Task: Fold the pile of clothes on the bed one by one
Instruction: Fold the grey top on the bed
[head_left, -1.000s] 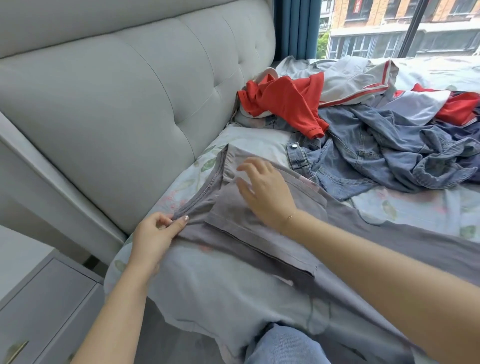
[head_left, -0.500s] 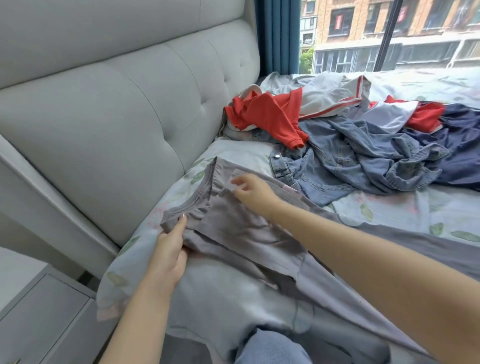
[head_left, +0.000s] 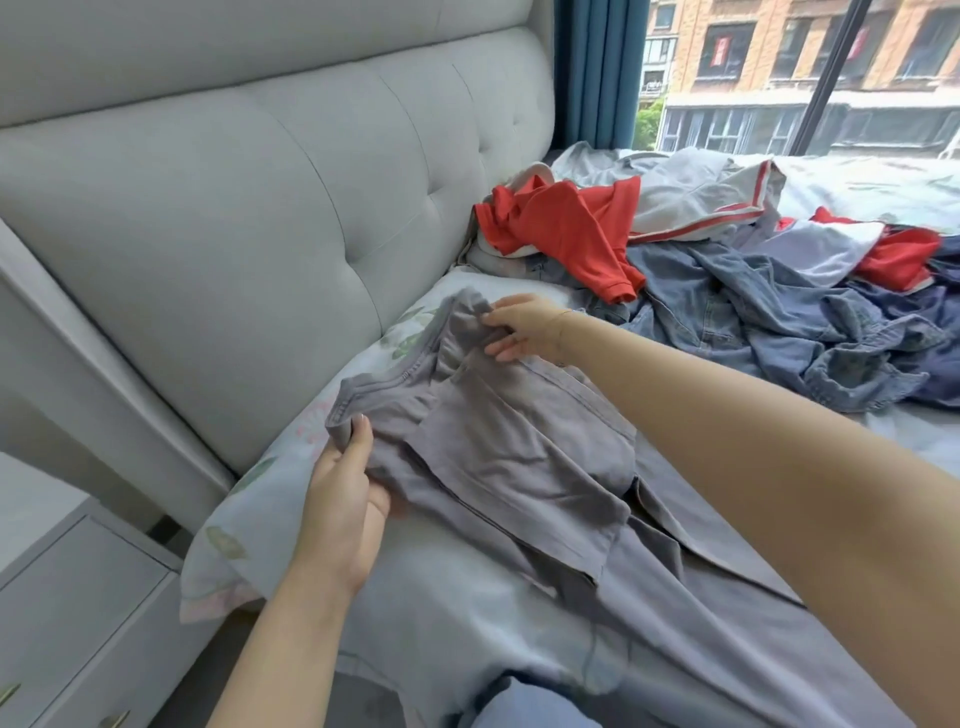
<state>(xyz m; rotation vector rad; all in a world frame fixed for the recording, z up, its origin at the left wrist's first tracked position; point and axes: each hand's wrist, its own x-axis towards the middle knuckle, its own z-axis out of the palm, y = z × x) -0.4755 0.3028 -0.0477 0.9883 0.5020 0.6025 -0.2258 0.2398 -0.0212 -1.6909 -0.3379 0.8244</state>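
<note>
Grey trousers (head_left: 519, 457) lie on the bed (head_left: 457, 613) in front of me, waistband toward the headboard, legs running to the lower right. My left hand (head_left: 345, 499) grips the near corner of the waistband. My right hand (head_left: 524, 325) pinches the far corner of the waistband, which is lifted and bunched. Behind lies the pile of clothes: a red shirt (head_left: 566, 228), a white garment with red stripes (head_left: 696, 197) and a denim jacket (head_left: 779, 322).
A padded grey headboard (head_left: 260, 208) runs along the left. A grey bedside cabinet (head_left: 67, 613) stands at the lower left. A blue curtain (head_left: 597, 67) and a window (head_left: 800, 73) are at the back. My knee in jeans (head_left: 530, 706) shows at the bottom.
Both hands went from smoothing the trousers to gripping the two waistband corners. The waistband is now raised off the bed and crumpled between them.
</note>
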